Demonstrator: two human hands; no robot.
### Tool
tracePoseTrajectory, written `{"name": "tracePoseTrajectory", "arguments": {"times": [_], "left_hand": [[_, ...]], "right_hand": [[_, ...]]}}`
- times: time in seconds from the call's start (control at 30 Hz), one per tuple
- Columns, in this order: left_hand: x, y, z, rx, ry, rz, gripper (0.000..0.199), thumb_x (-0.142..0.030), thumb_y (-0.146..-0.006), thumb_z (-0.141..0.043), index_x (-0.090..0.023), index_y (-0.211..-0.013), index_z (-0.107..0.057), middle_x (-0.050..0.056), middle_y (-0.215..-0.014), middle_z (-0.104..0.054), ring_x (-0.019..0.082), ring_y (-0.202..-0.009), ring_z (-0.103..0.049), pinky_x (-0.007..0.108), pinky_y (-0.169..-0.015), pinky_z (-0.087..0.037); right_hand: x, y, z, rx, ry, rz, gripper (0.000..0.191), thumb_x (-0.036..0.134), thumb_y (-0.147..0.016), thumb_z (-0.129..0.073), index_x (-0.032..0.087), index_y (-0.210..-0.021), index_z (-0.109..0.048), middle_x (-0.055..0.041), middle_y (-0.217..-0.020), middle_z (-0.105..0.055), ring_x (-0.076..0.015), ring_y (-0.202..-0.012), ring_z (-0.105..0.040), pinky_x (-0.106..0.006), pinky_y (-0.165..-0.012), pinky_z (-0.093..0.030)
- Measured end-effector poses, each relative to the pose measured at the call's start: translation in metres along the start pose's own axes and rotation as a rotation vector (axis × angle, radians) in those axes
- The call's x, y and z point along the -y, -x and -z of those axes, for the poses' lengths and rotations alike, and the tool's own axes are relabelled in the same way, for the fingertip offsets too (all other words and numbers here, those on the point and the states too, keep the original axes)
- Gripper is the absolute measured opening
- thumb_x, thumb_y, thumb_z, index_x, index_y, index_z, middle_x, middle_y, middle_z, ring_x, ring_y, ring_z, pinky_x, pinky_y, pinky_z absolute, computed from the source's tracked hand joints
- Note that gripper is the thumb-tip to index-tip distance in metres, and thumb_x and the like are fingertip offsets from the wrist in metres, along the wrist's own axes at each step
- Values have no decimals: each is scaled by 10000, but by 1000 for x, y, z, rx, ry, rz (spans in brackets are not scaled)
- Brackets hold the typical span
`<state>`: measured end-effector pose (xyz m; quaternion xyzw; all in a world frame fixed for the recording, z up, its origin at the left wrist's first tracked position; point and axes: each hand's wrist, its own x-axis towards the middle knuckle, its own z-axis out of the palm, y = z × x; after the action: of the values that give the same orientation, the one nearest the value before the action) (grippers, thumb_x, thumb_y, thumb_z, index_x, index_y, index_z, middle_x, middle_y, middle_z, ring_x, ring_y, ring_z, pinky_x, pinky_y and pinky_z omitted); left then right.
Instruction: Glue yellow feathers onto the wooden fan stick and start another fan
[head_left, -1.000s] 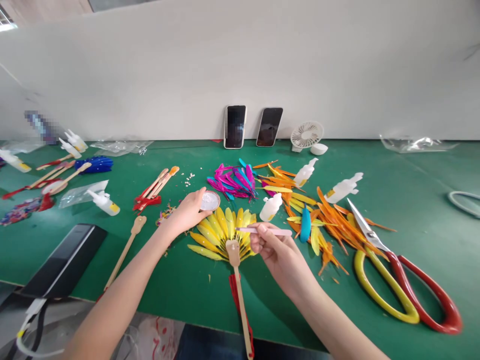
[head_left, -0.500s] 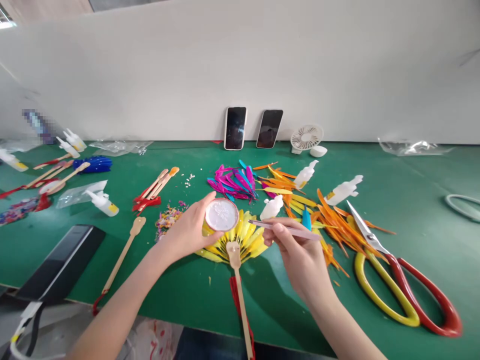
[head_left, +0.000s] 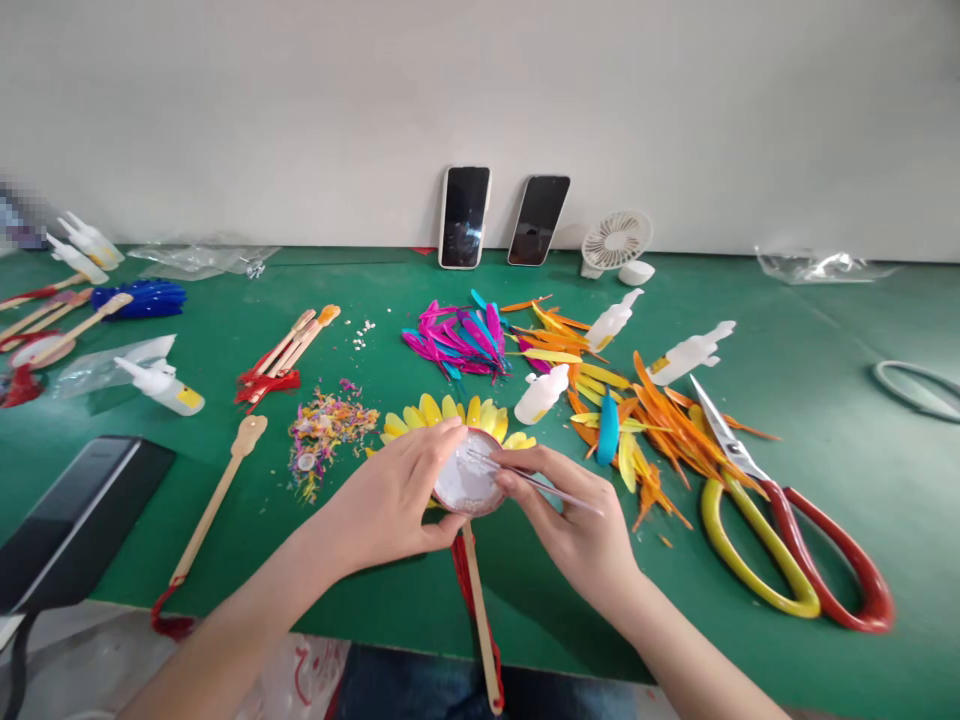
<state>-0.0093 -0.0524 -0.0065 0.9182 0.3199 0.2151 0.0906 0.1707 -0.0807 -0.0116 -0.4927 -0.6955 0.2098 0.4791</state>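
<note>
My left hand (head_left: 397,495) grips a small round dish (head_left: 466,485) by its rim; small white bits lie in it. Pinched in my right hand (head_left: 577,510) are tweezers (head_left: 551,488), their tips inside the dish. Below the dish lies a fan of yellow feathers (head_left: 420,415), its middle hidden by the dish and my hands. The fan's wooden handle (head_left: 482,625), with a red tassel (head_left: 466,575) beside it, points toward me.
Orange feathers (head_left: 664,425), purple and blue feathers (head_left: 457,338), glue bottles (head_left: 541,393) and scissors (head_left: 795,545) lie ahead and right. Left are coloured scraps (head_left: 324,430), wooden handles (head_left: 225,480) and a black box (head_left: 82,515). Two phones (head_left: 465,215) and a small fan (head_left: 616,240) stand at the wall.
The dish in my left hand has come lower and nearer, over the yellow fan. My right hand has brought the tweezers' tips into the dish. The view has tilted down slightly.
</note>
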Motion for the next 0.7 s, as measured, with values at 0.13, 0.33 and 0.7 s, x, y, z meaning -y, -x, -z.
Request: {"name": "tracePoseTrajectory", "arguments": {"times": [0.13,0.33,0.7], "left_hand": [[1,1,-4,-50,-25,-54,488,-244,-735,-501,-177,-1159,-269,186,-1222,-459,269,-1112,-482,447,-822,-477],[3,2,-6,-67,-36,-76,386,-228,-719,-516,-188,-1047,-316,187,-1224,-451,273,-1085,-500,447,-796,-481],[1,0,-3,-43,-60,-69,304,-233,-725,-509,-186,-981,-352,193,-1217,-462,272,-1042,-530,421,-750,-499]], "right_hand": [[1,2,-2,15,89,63,98,195,-782,-515,222,-785,-609,-16,-676,-666,-138,-567,-600,-237,-528,-463],[1,4,-2,20,130,101,105,186,-786,-508,220,-807,-605,-13,-672,-657,-131,-577,-593,-233,-546,-450],[-1,4,-3,20,144,122,102,192,-796,-495,220,-813,-592,-14,-666,-647,-134,-571,-584,-240,-537,-444]]}}
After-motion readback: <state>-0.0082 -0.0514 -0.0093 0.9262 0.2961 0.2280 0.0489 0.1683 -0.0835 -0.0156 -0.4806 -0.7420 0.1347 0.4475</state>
